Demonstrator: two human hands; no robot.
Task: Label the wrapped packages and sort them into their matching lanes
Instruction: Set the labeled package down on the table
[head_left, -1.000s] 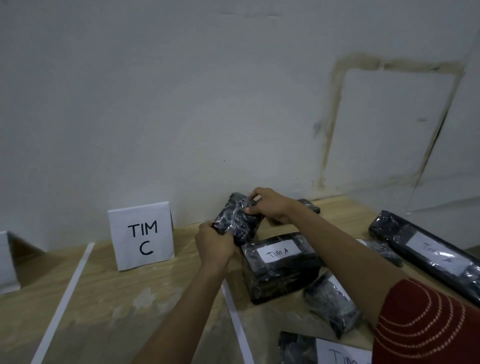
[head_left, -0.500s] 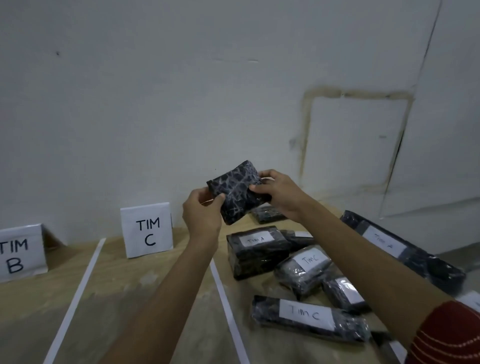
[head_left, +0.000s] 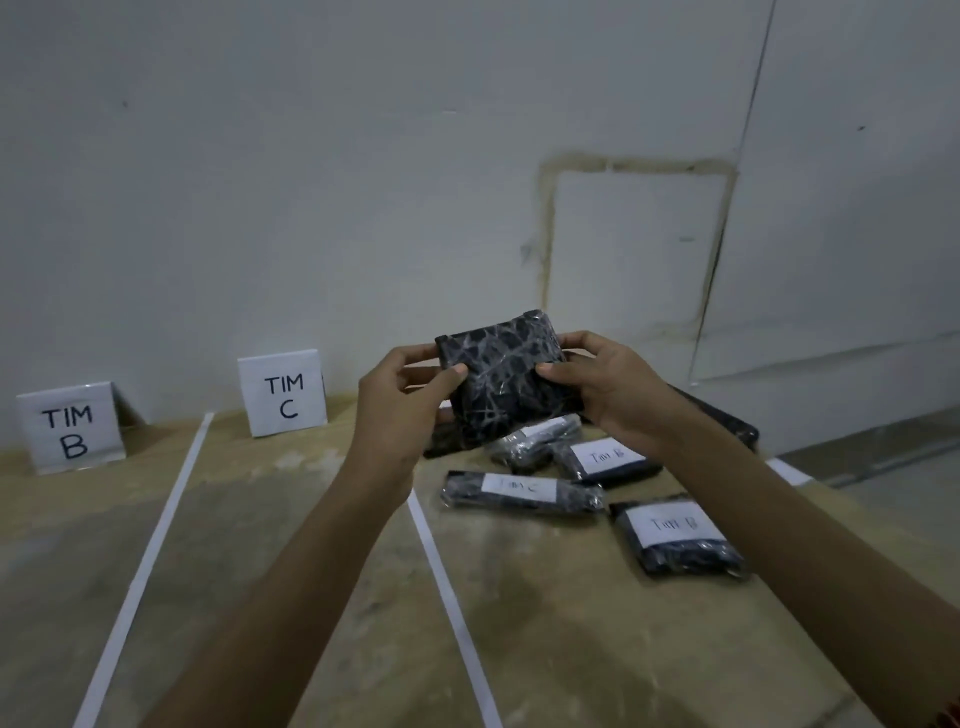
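Observation:
I hold a small black plastic-wrapped package (head_left: 506, 376) up in front of me, above the table. My left hand (head_left: 402, 395) grips its left edge and my right hand (head_left: 610, 387) grips its right edge. The side facing me shows no label. Below it lie several wrapped packages with white labels: a long one marked TIM C (head_left: 522, 491), one marked TIM B (head_left: 608, 460) and another TIM B package (head_left: 675, 535) nearer to me. White sign cards TIM B (head_left: 70, 431) and TIM C (head_left: 283, 392) stand at the wall.
White tape strips (head_left: 150, 551) (head_left: 449, 597) divide the wooden table (head_left: 270, 545) into lanes. A white wall rises directly behind the table. A further dark package (head_left: 727, 421) lies at the far right, partly hidden by my right arm.
Both hands lifted the small package off the pile and brought it up and toward me, turning it flatter to the camera. The view has shifted left, bringing the TIM B sign in.

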